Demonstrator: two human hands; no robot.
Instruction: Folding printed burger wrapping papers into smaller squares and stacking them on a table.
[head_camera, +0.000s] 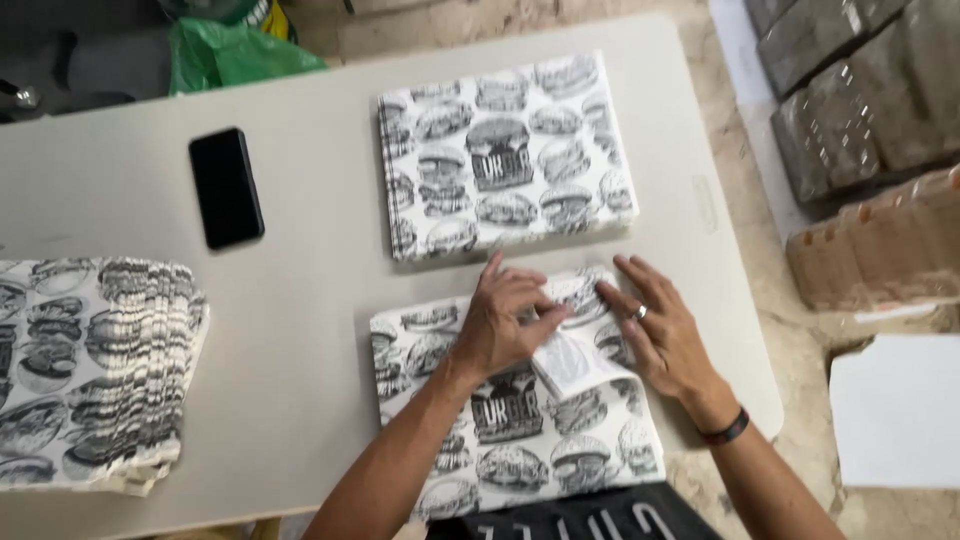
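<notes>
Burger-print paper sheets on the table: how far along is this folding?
Looks done: a fanned pile of printed sheets at the table's left edge. In hand: the left hand and right hand press a folded-over corner of the top sheet, its white underside showing. Apparently left: the flat stack beyond the hands. A black phone lies aside on the table.

Bare-armed, the person wears a silver ring (641, 312) and a dark wristband (726, 430) on the right hand (665, 335).
</notes>
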